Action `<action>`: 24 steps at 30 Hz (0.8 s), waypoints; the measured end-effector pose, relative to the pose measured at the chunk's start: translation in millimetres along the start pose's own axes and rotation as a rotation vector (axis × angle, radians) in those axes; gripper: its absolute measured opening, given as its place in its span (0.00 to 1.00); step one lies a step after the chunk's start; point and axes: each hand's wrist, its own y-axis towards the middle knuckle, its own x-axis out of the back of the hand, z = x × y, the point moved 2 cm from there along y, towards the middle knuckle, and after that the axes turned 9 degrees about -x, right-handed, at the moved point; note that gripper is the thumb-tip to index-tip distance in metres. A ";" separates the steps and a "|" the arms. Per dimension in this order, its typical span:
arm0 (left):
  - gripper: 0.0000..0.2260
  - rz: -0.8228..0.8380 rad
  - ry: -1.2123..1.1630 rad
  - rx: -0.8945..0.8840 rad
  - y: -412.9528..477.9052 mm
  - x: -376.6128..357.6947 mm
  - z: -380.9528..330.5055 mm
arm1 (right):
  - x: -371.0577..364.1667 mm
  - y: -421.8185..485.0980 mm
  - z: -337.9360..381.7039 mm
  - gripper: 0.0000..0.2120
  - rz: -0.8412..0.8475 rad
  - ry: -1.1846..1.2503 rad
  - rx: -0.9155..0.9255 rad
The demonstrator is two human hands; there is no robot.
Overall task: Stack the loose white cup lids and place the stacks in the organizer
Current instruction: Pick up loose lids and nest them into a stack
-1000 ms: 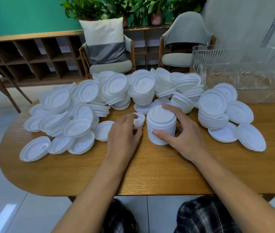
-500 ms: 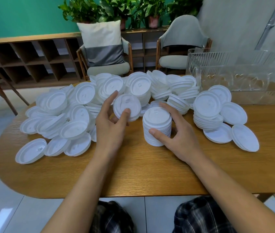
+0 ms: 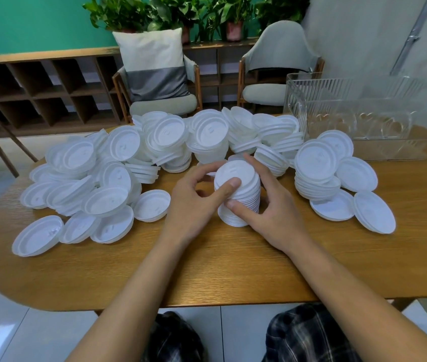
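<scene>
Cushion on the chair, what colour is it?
The cushion is cream above and grey below; the head view shows it.

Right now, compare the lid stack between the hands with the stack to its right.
The held stack is taller and neatly aligned; the right stack is shorter and ragged. The left hand and right hand grip the held stack; no hand touches the right stack. Both are white lids standing on the table.

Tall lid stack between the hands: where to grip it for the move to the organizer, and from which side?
Grip the lid stack round its ribbed side wall, low down, from left and right at once, with a thumb capping the top lid. It is tall, narrow and made of loose nested lids, so a top-only pinch would likely lift just a few. The left hand and right hand wrap it roughly this way.
</scene>
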 end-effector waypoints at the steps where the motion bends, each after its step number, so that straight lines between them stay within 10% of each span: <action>1: 0.21 0.005 0.009 -0.002 0.7 -0.7 -0.2 | -0.1 0.0 -0.2 0.41 0.003 0.001 -0.002; 17: 0.33 0.083 0.218 -0.085 0.5 -3.0 -0.1 | 0.7 -0.8 -1.3 0.38 0.019 0.034 -0.023; 24: 0.16 -0.008 0.768 -0.274 -27.8 50.0 21.9 | 0.0 0.9 -2.0 0.37 0.031 -0.006 -0.051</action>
